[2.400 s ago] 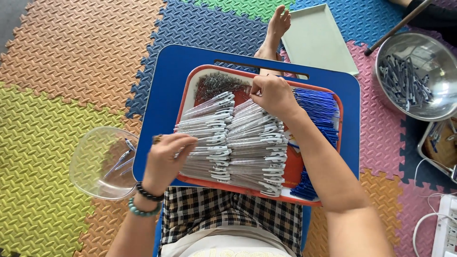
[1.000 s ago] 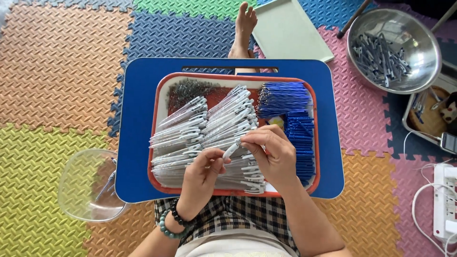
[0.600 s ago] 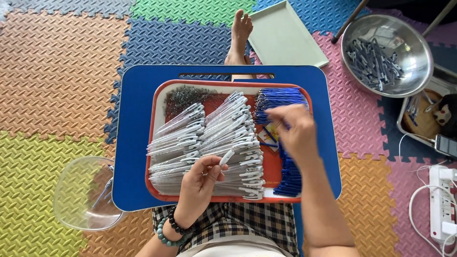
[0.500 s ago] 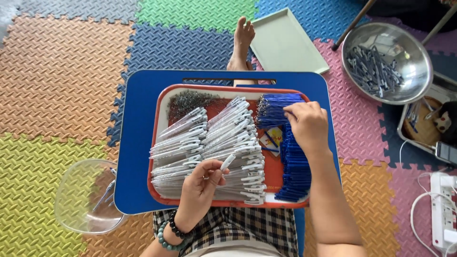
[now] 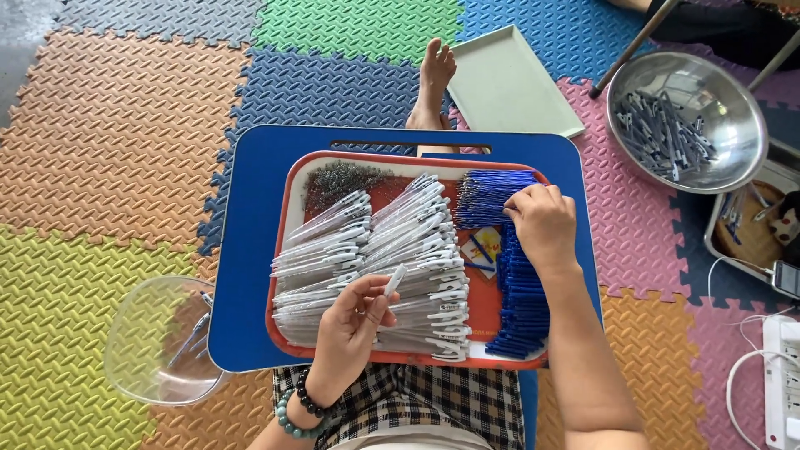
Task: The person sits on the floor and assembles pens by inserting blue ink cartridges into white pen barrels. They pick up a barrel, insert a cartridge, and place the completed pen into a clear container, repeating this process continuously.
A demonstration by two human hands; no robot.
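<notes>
Your left hand (image 5: pixel 354 321) pinches one white plastic pen barrel (image 5: pixel 393 281) between thumb and fingertips, above the rows of white barrels (image 5: pixel 375 250) filling the left and middle of the red-rimmed tray (image 5: pixel 283 225). Your right hand (image 5: pixel 542 223) rests curled, fingers down on the stack of blue refills (image 5: pixel 521 300) along the tray's right edge. That tray sits on the blue lap desk (image 5: pixel 250 250).

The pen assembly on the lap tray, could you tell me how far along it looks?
Done: few pens in the clear bowl. In hand: left hand holds a white barrel; right hand reaches the blue refills. Left: stacks of white barrels fill the red tray.
</notes>
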